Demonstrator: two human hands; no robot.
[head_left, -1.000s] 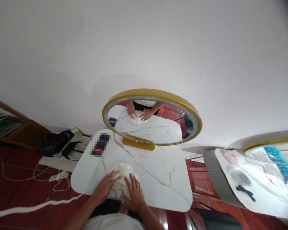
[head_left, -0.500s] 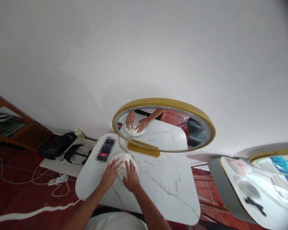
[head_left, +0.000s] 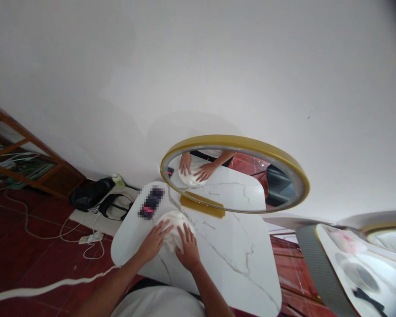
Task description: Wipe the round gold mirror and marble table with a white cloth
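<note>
On the white marble-patterned table (head_left: 229, 264) lies a soft, rounded white bundle (head_left: 171, 220) that looks like cloth. My left hand (head_left: 154, 242) rests on its left side, fingers spread and flat. On the right side of the bundle, my right hand (head_left: 187, 248) also lies with its fingers apart. Neither hand is wrapped around it. A dark, pixelated object (head_left: 152, 202) with a pink patch sits just beyond the bundle to the left. The round gold-framed mirror (head_left: 231, 180) behind the table reflects both hands and the bundle.
A gold bracket (head_left: 202, 205) is at the mirror's foot. To the left on the floor are a black bag (head_left: 91, 193), a bottle (head_left: 118, 180), a power strip (head_left: 91, 238) and cables. At right stands another table (head_left: 336, 264) with a black object (head_left: 368, 300).
The view has shifted, so most things sit slightly further right in the picture. Both hands stay spread on the white bundle, whose top looks smoother and rounder.
</note>
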